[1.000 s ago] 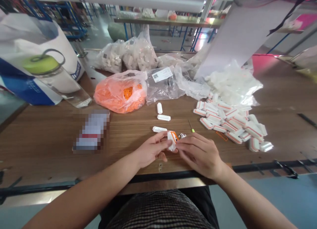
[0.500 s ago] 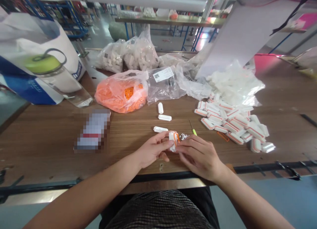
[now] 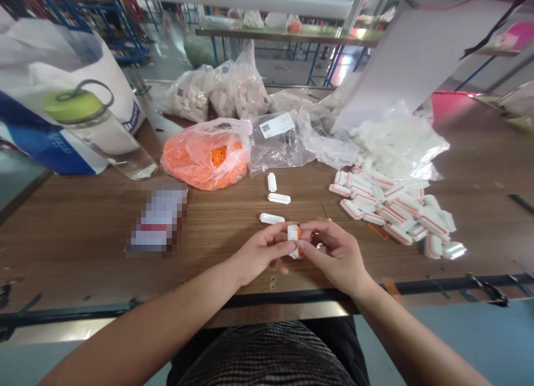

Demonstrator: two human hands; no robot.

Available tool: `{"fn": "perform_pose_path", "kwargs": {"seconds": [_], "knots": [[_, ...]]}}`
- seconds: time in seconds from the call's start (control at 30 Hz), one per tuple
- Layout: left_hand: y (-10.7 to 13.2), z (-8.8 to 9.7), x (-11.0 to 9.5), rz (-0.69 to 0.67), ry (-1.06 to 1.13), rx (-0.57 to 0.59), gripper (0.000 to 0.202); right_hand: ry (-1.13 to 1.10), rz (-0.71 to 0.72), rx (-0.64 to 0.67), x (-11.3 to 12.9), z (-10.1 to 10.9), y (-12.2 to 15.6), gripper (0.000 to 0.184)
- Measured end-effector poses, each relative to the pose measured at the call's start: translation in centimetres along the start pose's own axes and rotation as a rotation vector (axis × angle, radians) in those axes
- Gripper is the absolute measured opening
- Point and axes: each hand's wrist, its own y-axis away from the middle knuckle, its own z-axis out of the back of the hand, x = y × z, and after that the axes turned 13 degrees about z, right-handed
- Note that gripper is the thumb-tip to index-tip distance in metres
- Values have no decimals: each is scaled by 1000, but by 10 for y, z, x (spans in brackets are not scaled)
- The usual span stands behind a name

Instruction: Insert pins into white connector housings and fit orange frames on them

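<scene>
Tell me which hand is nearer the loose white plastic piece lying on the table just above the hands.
Left. The left hand is just below and to the left of the white plastic piece, not touching it; the right hand is farther away, off to the piece's right.

Left hand (image 3: 262, 251) and right hand (image 3: 336, 257) pinching a white-and-orange plastic part (image 3: 294, 240), white plastic piece (image 3: 272, 218) just beyond at 11 o'clock, heap of similar parts (image 3: 392, 205) at 2 o'clock, orange-filled plastic bag (image 3: 204, 166) at 11 o'clock, on a wooden workbench (image 3: 75, 247)

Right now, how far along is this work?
Looks done: the heap of white, orange-edged plastic parts at right. In hand: one such part, between left hand and right hand. Left: three plain white plastic pieces on the wooden table, and the clear bag of orange pieces.
</scene>
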Motion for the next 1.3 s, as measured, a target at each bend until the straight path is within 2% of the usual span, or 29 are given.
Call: {"fn": "perform_pose_path", "kwargs": {"seconds": [0.1,0.23,0.4,0.6,1.13,1.3], "knots": [[0,-1,0,-40,-47,-46,53,-67,-60,-34,0,-3,1,26],[-1,-2,-1,-70,-102,-107,54,19,-10,-54,2,-4,2,34],[-2,-2,-1,-85,-136,-147,55,37,12,-56,3,-5,3,30],[-2,-1,-3,-116,-141,-157,51,-58,-101,-109,3,-6,-2,15],[-1,-4,-6,-119,-172,-182,42,-183,-190,-148,-3,-12,-3,23],[0,-2,-7,-86,-62,-193,46,-161,-170,-121,-5,-10,-1,24]]}}
